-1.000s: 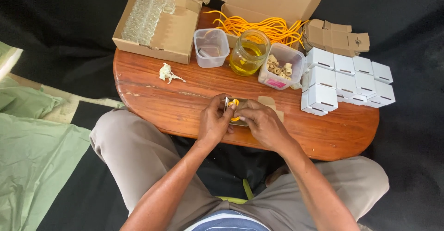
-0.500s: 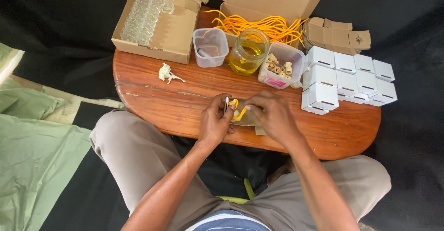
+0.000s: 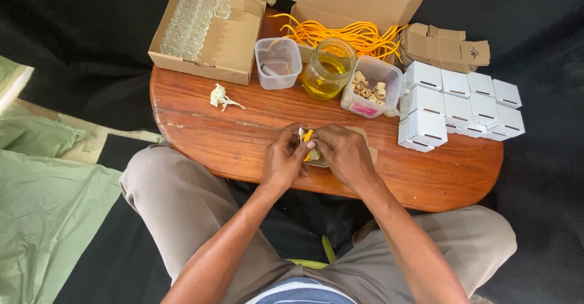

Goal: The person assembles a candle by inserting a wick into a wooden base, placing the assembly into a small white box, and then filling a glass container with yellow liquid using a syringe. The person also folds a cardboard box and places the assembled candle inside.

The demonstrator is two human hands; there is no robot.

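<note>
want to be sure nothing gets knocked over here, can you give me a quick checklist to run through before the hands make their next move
1. Small yellow piece held between left hand and right hand: ok.
2. Exact grip on it: cannot tell, fingers cover most of it.
3. Glass jar of yellow liquid upright, apart from the hands: ok.
4. Jar lid: not ok, the top looks open.
5. Clear plastic tub of small tan rings upright beside the jar: ok.
6. White square boxes stacked on the oval wooden table, away from both hands: ok.
</note>
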